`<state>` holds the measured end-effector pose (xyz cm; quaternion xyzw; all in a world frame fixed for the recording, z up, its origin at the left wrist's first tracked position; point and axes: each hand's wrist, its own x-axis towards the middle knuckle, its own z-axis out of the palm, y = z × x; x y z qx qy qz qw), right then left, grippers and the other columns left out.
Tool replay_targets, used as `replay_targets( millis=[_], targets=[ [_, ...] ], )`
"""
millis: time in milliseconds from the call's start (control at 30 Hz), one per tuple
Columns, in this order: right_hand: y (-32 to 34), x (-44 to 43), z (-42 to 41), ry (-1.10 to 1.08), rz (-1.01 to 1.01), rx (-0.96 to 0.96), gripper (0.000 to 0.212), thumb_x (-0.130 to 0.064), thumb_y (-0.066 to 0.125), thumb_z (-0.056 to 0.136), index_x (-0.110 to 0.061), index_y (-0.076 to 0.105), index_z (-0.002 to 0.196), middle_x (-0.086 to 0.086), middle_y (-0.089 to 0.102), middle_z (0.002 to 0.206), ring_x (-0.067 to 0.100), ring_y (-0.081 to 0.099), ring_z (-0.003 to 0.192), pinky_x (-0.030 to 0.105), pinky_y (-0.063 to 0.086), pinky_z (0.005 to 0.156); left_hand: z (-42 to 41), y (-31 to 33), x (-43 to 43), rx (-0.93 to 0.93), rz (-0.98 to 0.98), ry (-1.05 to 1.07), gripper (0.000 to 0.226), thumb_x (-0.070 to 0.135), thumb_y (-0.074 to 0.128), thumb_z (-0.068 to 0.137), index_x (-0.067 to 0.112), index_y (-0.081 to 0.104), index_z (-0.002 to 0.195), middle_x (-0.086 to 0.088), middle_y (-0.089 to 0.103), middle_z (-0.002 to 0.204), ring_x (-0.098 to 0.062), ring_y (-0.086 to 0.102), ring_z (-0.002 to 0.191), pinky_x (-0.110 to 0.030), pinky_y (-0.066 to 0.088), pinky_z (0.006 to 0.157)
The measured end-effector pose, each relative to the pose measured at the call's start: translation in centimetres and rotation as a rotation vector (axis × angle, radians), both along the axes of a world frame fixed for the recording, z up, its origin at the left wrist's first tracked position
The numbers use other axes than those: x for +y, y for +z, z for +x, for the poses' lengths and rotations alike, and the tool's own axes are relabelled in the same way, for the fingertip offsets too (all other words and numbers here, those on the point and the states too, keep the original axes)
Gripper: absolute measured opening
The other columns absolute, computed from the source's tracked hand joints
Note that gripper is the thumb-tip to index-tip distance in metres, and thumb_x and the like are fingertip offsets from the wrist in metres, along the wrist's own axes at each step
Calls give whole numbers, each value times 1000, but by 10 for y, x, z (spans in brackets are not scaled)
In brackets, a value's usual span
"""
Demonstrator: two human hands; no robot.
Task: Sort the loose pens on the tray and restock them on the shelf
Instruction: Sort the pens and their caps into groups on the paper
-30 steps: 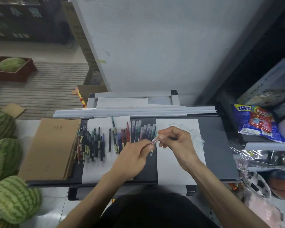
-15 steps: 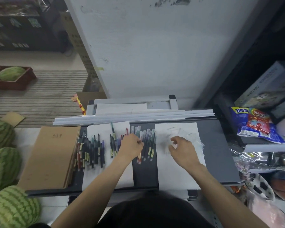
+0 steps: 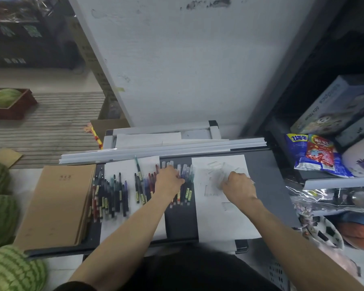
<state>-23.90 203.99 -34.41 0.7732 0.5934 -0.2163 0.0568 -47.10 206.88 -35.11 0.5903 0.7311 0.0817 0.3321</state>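
Head view: left hand (image 3: 170,179) palm down, fingers curled onto row of pens (image 3: 184,185) on dark tray (image 3: 269,185); can't tell if pinching one. Right hand (image 3: 237,185) knuckles up on white paper sheet (image 3: 223,219), fingers bent into blurred clear pieces (image 3: 215,171); grip unclear. Both forearms stretched forward. Box (image 3: 334,106) at right reads "50x70cm". Brown notebook (image 3: 57,204) cover text too small. Pens slim, dark and translucent barrels, yellow labels, lying side by side; second bunch (image 3: 111,196) on left paper.
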Motion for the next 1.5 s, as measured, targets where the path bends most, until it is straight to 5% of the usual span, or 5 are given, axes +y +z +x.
replay_targets(
  millis=[333, 800, 1000, 1167, 1500],
  targets=[
    [-2, 11, -7, -10, 6, -52, 13, -20, 47, 97, -9, 51, 92, 8, 59, 94, 29, 53, 83, 28, 34, 57, -24, -10, -15, -8, 8, 65, 31, 39, 77, 92, 11, 63, 91, -4, 70, 80, -19, 66, 72, -29, 50, 66],
    [-3, 20, -24, -73, 64, 27, 33, -39, 52, 99, -9, 56, 85, 6, 56, 81, 29, 57, 79, 32, 51, 70, -92, -15, -36, 204, 9, 200, 13, 24, 68, 95, 12, 64, 91, -4, 66, 79, -23, 68, 72, -39, 63, 72],
    [-7, 19, -23, -283, 19, 272, 27, -30, 57, 86, -5, 63, 79, 11, 70, 79, 32, 68, 74, 32, 58, 68, -97, -13, -31, 208, -58, 226, 17, 24, 75, 94, 9, 67, 93, -5, 66, 78, -20, 68, 66, -29, 58, 61],
    [-3, 10, -25, -271, 43, 344, 27, -24, 56, 84, -13, 51, 59, 3, 60, 59, 26, 56, 59, 32, 50, 58, -101, -17, -29, 233, -68, 224, 23, 29, 75, 92, 9, 65, 87, -6, 66, 76, -21, 67, 64, -29, 55, 55],
    [47, -26, -55, -342, 7, 1004, 22, -25, 75, 93, -7, 75, 82, 4, 73, 75, 18, 61, 64, 30, 48, 65, -109, -8, -44, 302, -82, 144, 29, 29, 59, 95, 9, 59, 73, -6, 64, 69, -24, 66, 62, -35, 61, 64]
  ],
)
